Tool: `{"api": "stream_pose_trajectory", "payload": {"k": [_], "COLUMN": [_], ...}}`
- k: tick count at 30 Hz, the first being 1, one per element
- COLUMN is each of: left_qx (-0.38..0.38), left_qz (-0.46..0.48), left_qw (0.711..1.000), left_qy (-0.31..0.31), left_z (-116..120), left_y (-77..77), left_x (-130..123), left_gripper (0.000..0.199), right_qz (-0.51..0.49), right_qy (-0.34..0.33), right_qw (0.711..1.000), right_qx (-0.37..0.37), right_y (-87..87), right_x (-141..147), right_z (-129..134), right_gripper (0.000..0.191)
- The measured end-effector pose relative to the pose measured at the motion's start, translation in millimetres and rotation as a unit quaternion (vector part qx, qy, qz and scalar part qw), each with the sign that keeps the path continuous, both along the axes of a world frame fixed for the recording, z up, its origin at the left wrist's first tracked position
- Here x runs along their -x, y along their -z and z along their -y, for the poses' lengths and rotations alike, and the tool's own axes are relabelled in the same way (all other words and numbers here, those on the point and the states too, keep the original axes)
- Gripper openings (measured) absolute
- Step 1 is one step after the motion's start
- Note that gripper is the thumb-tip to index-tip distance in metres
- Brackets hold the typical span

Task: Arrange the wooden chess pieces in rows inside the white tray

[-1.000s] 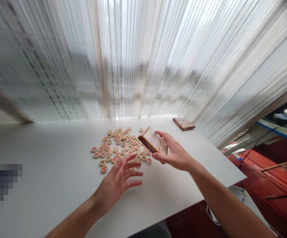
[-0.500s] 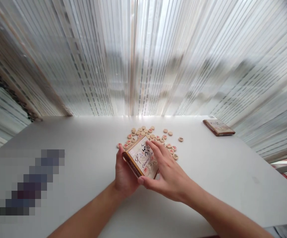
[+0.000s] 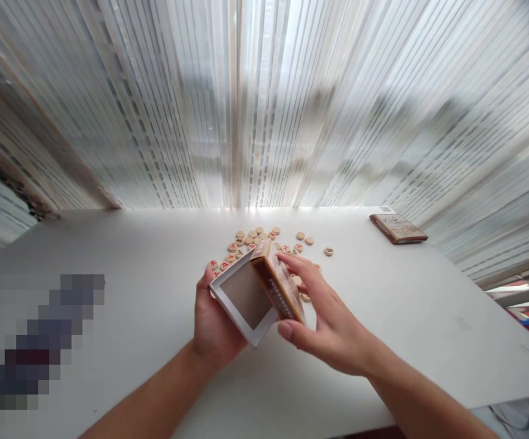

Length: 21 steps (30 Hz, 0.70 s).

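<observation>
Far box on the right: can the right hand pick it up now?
Probably not: the right hand is holding the lid, though nothing visible blocks its path to the far box.

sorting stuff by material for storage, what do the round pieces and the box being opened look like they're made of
Round pieces: probably wood, smooth and matte; pale tan colour, with red or black characters on some.
Box lid: likely cardboard with a printed paper wrap; crisp folded edges and lettering on its brown side.
Box base: seemingly white card, thin straight walls; coated or plain, I can't tell.
</observation>
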<state>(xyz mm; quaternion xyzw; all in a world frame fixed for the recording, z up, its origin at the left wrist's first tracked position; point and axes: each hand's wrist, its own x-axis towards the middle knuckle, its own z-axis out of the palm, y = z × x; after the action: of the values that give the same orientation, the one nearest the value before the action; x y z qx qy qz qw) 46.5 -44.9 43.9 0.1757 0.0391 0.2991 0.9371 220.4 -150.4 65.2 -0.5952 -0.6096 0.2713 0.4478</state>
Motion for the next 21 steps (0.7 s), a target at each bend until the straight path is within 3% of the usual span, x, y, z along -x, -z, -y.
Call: {"api": "stream_pose_trajectory", "payload": {"k": [2,4,7,9,12,15,19,21], "left_qx": [-0.002,0.001,0.0,-0.004,-0.008,-0.013,0.021,0.042], "left_qz": [-0.005,-0.025,-0.052,-0.062,-0.075,-0.111,-0.162,-0.175], "left_qw": [1.0,1.0,0.999,0.998,0.996,0.99,0.979,0.977], "left_qy": [0.01,-0.004,-0.007,0.01,0.051,0.083,0.124,0.114], "left_z": [-2.9,-4.2,-4.8,-5.0,-4.4,-0.9,4.6,3.4], "left_y": [2.8,5.4,7.4,9.1,14.7,22.1,29.2,35.5], "left_x": [4.4,9.0,14.3,16.8,20.1,22.9,24.7,25.7], "left_gripper": [0.067,0.07,0.08,0.086,0.084,0.084,0.09,0.092], "right_qz": [-0.144,-0.296,-0.453,-0.511,-0.518,-0.457,-0.396,-0.359], "right_qy": [-0.02,-0.014,0.042,0.095,0.225,0.38,0.461,0.491], "right_qw": [0.989,0.955,0.89,0.854,0.825,0.804,0.793,0.793], "right_qx": [0.002,-0.013,-0.03,-0.032,-0.025,-0.02,-0.042,-0.036], "right_y": [-7.9,-15.2,-17.7,-9.7,13.3,35.7,47.6,48.4], "right_x": [-15.6,-33.8,-63.1,-82.8,-114.5,-151.6,-204.9,-231.3], "right_z": [0.4,6.5,29.2,50.7,83.6,111.4,140.8,151.6], "right_gripper": [0.084,0.074,0.068,0.068,0.05,0.029,0.019,0.024]}}
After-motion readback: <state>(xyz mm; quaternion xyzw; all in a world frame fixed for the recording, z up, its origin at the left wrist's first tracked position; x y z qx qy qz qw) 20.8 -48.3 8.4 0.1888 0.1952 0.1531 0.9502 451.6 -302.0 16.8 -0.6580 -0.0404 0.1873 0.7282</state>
